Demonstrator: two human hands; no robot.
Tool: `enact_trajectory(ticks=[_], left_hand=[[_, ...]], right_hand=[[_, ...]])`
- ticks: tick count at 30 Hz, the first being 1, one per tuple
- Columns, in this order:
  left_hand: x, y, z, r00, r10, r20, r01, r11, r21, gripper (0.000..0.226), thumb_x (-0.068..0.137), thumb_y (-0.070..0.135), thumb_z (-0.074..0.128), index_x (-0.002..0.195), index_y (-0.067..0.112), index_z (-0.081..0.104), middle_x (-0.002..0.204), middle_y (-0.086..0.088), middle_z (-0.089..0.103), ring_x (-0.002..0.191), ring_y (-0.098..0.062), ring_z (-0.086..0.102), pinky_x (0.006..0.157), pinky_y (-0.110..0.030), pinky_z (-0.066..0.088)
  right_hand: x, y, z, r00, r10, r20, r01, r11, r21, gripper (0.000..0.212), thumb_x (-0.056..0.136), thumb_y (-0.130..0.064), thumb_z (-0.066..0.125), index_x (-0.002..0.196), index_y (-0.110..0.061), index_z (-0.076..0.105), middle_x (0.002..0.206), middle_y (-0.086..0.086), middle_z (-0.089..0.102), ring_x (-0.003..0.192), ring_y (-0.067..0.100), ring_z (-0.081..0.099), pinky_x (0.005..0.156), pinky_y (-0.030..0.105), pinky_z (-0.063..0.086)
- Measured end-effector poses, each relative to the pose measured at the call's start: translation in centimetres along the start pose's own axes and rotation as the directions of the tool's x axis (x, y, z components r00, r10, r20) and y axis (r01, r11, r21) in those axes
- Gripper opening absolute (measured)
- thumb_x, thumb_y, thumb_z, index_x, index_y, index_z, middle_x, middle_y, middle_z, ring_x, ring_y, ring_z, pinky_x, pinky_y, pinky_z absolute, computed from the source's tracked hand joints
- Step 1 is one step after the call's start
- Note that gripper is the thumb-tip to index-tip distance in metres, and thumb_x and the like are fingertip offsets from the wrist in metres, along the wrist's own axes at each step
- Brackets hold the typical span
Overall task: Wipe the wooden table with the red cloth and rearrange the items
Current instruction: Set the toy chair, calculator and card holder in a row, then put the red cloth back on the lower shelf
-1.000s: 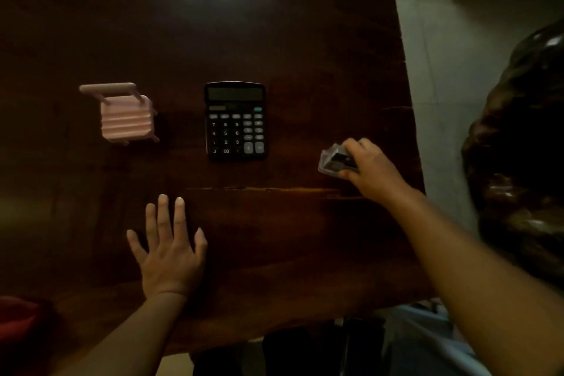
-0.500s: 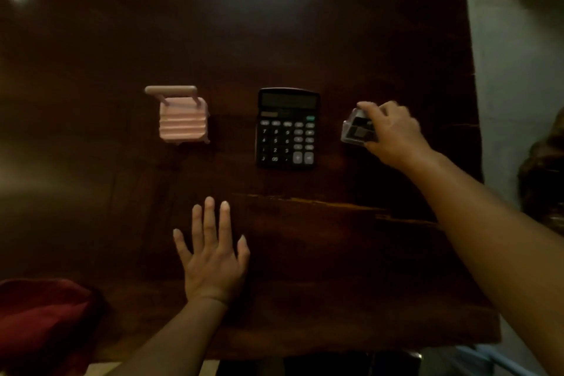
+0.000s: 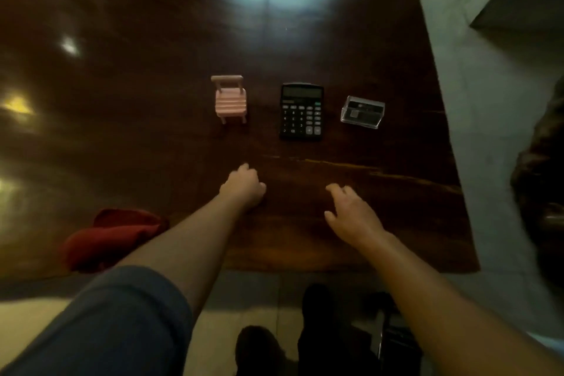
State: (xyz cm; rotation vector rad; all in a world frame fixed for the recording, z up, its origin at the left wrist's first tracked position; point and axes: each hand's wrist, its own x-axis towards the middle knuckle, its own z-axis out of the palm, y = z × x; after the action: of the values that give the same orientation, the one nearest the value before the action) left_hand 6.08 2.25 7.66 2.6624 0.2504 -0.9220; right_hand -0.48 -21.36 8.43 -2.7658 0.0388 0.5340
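Three items stand in a row on the dark wooden table: a small pink chair, a black calculator and a clear plastic box on the right. The red cloth lies bunched at the table's near left edge. My left hand rests on the wood below the chair with its fingers curled in, holding nothing. My right hand hovers below the calculator and the box, fingers loosely apart and empty.
The table's right edge runs along a pale tiled floor. A dark rounded object sits off the right side. My shoes show below the near edge, and a grey block is at top right.
My right hand has let go of the clear box, which now stands right of the calculator, and has drawn back toward me. My left hand has curled its fingers. The view has pulled back.
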Motion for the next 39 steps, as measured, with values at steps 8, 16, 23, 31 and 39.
enact_trajectory(ticks=[8,16,23,31,39], left_hand=[[-13.7,-0.9,-5.7,0.971,0.228,-0.071,-0.227,0.974,0.029,0.017,0.095,0.032,0.054,0.107,0.021,0.059,0.101,0.0,0.062,0.088,-0.015,0.06,0.078,-0.035,0.052],[-21.7,-2.3,-6.2,0.905,0.382,-0.19,-0.363,0.923,0.129,0.006,0.093,0.031,0.056,0.097,0.027,0.057,0.096,0.007,0.058,0.085,-0.009,0.058,0.077,-0.03,0.052],[-23.6,0.8,-7.5,0.928,0.364,-0.081,-0.365,0.931,0.01,0.015,0.095,0.029,0.056,0.105,0.02,0.063,0.105,-0.001,0.064,0.093,-0.014,0.061,0.085,-0.036,0.053],[-24.4,0.9,-7.6,0.945,0.323,-0.046,-0.315,0.941,0.126,0.027,0.093,0.029,0.06,0.118,0.019,0.059,0.11,-0.001,0.06,0.091,-0.015,0.058,0.078,-0.031,0.049],[-25.4,-6.5,-9.1,0.988,0.131,-0.088,-0.119,0.984,0.13,0.032,0.092,0.031,0.062,0.12,0.016,0.058,0.117,-0.005,0.061,0.096,-0.02,0.058,0.078,-0.033,0.048]], right_hand=[[-7.8,-3.1,-8.3,1.0,-0.016,0.007,0.017,0.994,-0.111,0.057,0.088,-0.042,0.062,0.139,-0.03,0.04,0.13,-0.002,0.052,0.111,0.016,0.056,0.085,0.035,0.053],[-14.1,-6.3,-11.5,0.992,-0.04,-0.119,0.045,0.998,0.043,0.05,0.09,-0.039,0.062,0.136,-0.03,0.045,0.124,-0.003,0.055,0.107,0.014,0.056,0.085,0.03,0.05],[-14.7,-7.0,-14.0,0.978,-0.029,0.207,0.034,0.999,-0.017,0.044,0.086,-0.04,0.067,0.127,-0.029,0.054,0.123,-0.003,0.056,0.104,0.014,0.055,0.091,0.035,0.05],[-12.9,-8.5,-14.6,0.97,-0.103,0.221,0.127,0.987,-0.095,0.053,0.087,-0.044,0.067,0.133,-0.024,0.051,0.13,0.003,0.054,0.109,0.021,0.055,0.081,0.03,0.047],[-10.0,-15.2,-10.2,0.915,-0.193,0.355,0.274,0.942,-0.195,0.047,0.082,-0.042,0.07,0.123,-0.027,0.055,0.107,-0.003,0.052,0.095,0.016,0.053,0.083,0.033,0.05]])
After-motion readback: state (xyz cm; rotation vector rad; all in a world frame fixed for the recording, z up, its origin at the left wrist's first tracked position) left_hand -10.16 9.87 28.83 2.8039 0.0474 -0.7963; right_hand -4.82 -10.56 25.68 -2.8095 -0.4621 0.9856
